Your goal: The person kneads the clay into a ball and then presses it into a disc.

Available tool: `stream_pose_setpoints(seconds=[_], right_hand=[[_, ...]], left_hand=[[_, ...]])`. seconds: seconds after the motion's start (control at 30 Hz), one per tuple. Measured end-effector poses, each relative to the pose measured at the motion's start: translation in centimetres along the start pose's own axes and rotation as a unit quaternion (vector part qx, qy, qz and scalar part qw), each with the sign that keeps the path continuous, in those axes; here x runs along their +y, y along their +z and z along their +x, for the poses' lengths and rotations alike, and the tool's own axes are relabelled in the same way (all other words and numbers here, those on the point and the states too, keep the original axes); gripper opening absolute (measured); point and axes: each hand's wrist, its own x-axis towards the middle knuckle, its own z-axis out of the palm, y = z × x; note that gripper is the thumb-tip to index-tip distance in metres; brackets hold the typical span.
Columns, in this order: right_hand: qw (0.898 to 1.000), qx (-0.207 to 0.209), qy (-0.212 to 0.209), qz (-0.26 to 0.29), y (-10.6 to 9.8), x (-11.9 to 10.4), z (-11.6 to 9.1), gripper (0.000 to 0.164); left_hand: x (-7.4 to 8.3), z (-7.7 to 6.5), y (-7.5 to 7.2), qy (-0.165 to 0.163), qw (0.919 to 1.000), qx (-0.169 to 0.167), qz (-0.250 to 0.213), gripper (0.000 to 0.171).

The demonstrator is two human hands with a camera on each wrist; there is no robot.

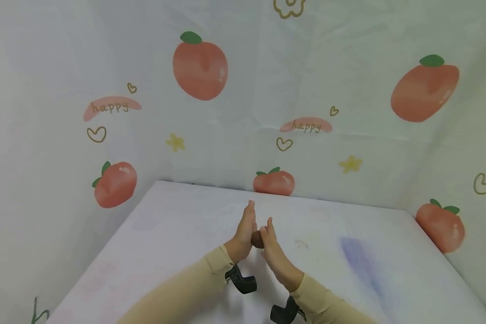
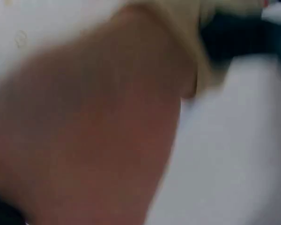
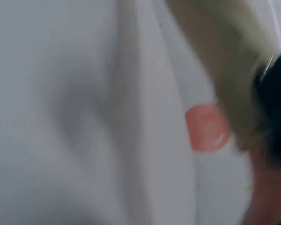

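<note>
Between the two palms sits a small, dark brown ball-shaped lump (image 1: 257, 240), partly covered by the hands. My left hand (image 1: 242, 237) stands upright with straight fingers, its palm against the lump's left side. From the other side my right hand (image 1: 278, 262) presses on it, fingers extended and pointing up and away. Both hands are above the middle of the white table. Blurred skin fills much of the left wrist view, and the lump does not show there. The right wrist view has a sleeve (image 3: 215, 51) and part of a hand (image 3: 268, 197) at its right side.
The white table (image 1: 178, 216) has a purple smear (image 1: 360, 261) on its right half. A white curtain printed with red fruit (image 1: 200, 69) hangs behind and beside it. Black wrist cameras (image 1: 243, 281) hang under both beige sleeves (image 1: 182, 288).
</note>
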Motion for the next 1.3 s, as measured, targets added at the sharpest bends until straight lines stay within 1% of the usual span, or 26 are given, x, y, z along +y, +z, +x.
stream_pose_setpoints(seconds=[0.03,0.07,0.1,0.13,0.17,0.23,0.3,0.4,0.43,0.5,0.57,0.63,0.7,0.77,0.83,0.9,0.97,1.03,1.1,1.2,1.27,1.3], right_hand=[[1.0,-0.008,0.003,0.003,0.4,-0.3,-0.4,0.073],[1.0,-0.006,0.003,0.004,0.5,-0.7,-0.7,0.073],[1.0,0.004,0.001,0.01,0.6,-1.1,-0.9,0.072],[1.0,0.021,-0.003,0.007,0.5,-1.5,-0.9,0.07],[0.999,0.04,-0.01,0.003,0.3,-1.8,-0.8,0.069],[0.997,0.076,-0.017,0.001,-0.5,-2.3,-0.2,0.067],[0.995,0.094,-0.02,0.008,-1.5,-2.5,0.6,0.066],[0.994,0.108,-0.016,0.025,-2.7,-2.1,1.9,0.065],[0.993,0.113,-0.008,0.026,-2.9,-1.8,2.3,0.065],[0.993,0.119,0.0,0.02,-2.8,-0.9,2.9,0.064],[0.994,0.106,0.018,0.024,-2.3,-0.1,2.8,0.066],[0.996,0.081,0.033,0.029,-1.4,0.3,2.1,0.068],[0.997,0.046,0.041,0.042,-0.3,0.0,1.0,0.07],[0.997,0.022,0.046,0.056,0.7,-0.7,-0.2,0.071],[0.997,0.021,0.034,0.061,1.3,-1.5,-1.1,0.07],[0.998,0.035,0.015,0.057,1.4,-2.5,-1.6,0.068],[0.997,0.057,-0.005,0.047,1.0,-3.3,-1.5,0.065],[0.996,0.072,-0.027,0.04,0.2,-3.8,-1.0,0.064],[0.995,0.078,-0.044,0.044,-0.7,-3.9,-0.1,0.063],[0.992,0.079,-0.056,0.078,-1.6,-3.4,1.3,0.063],[0.991,0.08,-0.048,0.091,-1.8,-2.6,1.8,0.064],[0.992,0.075,-0.04,0.099,-1.7,-2.2,1.9,0.064]], left_hand=[[-0.4,0.1,-0.2,-0.013,0.9993,0.009,0.033,0.083],[-0.8,0.1,-0.3,-0.027,0.9973,0.011,0.067,0.083],[-1.3,0.0,-0.3,-0.04,0.994,0.008,0.101,0.083],[-1.7,-0.1,-0.2,-0.042,0.9907,0.003,0.13,0.081],[-2.0,-0.3,0.0,-0.038,0.9876,-0.005,0.152,0.08],[-2.4,-1.0,0.5,-0.026,0.9829,-0.024,0.18,0.075],[-2.4,-1.8,1.1,-0.007,0.9803,-0.048,0.192,0.071],[-1.9,-3.1,1.9,0.013,0.9796,-0.089,0.18,0.066],[-1.6,-3.4,2.1,0.025,0.979,-0.099,0.177,0.064],[-0.9,-3.5,2.1,0.049,0.9804,-0.107,0.158,0.064],[-0.3,-3.2,1.8,0.065,0.9835,-0.097,0.139,0.063],[-0.1,-2.5,1.0,0.071,0.9859,-0.073,0.133,0.064],[-0.3,-1.6,0.2,0.062,0.9882,-0.048,0.132,0.068],[-0.7,-0.9,-0.3,0.052,0.9878,-0.028,0.144,0.07],[-1.3,-0.6,-0.6,0.042,0.9862,-0.014,0.159,0.072],[-2.0,-0.7,-0.7,0.029,0.9839,-0.014,0.176,0.07],[-2.4,-1.1,-0.6,0.021,0.9838,-0.023,0.176,0.067],[-2.5,-1.7,-0.2,0.027,0.9841,-0.042,0.17,0.063],[-2.3,-2.4,0.4,0.045,0.984,-0.068,0.158,0.06],[-1.4,-3.4,1.3,0.081,0.9815,-0.113,0.132,0.059],[-0.6,-3.7,1.6,0.098,0.9801,-0.131,0.114,0.061],[-0.2,-3.8,1.6,0.105,0.98,-0.131,0.107,0.062]])
